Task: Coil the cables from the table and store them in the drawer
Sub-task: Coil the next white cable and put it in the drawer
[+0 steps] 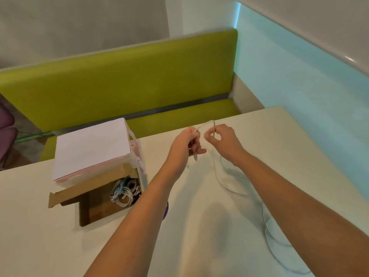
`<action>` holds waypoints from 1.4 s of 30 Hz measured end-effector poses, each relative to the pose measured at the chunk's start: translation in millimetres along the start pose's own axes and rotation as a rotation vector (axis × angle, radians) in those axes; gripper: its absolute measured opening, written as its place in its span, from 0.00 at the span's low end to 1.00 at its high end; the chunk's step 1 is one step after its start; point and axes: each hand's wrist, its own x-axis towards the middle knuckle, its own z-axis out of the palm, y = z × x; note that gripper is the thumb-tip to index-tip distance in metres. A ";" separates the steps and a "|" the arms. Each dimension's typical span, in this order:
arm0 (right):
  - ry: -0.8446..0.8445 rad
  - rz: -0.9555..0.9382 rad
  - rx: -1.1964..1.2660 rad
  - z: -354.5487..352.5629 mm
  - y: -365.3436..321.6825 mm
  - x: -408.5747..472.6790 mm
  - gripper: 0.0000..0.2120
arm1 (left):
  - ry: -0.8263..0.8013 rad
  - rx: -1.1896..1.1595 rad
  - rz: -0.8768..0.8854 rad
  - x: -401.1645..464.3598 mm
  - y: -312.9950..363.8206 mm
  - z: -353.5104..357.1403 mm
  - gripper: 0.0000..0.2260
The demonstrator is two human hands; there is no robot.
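Already several coiled cables (123, 193) are stored in the open drawer (95, 208) (a cardboard one), while a white cable (216, 172), pinched by fingers of the left hand (186, 142) and right hand (223, 139), is barely looped, its length trailing over the desk (199, 226).

Over the pale table (269, 136), the left hand (186, 144) and right hand (223, 139) each pinch a thin white cable (216, 172), a loop arching between them; its slack trails right, apparently across the tabletop. Coiled cables (122, 193) fill the open cardboard drawer (95, 208)
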 end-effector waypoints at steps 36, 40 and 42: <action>0.309 0.170 0.078 -61.3 -17.0 -180.4 0.04 | -0.088 -0.457 0.231 -60.7 63.3 16.1 0.15; 0.293 0.178 0.124 -45.0 -21.8 -199.6 0.05 | -0.091 -0.190 0.322 -65.4 45.5 17.4 0.12; 0.283 0.168 0.139 -39.4 -24.2 -208.7 0.05 | -0.091 -0.027 0.351 -66.5 30.6 15.7 0.09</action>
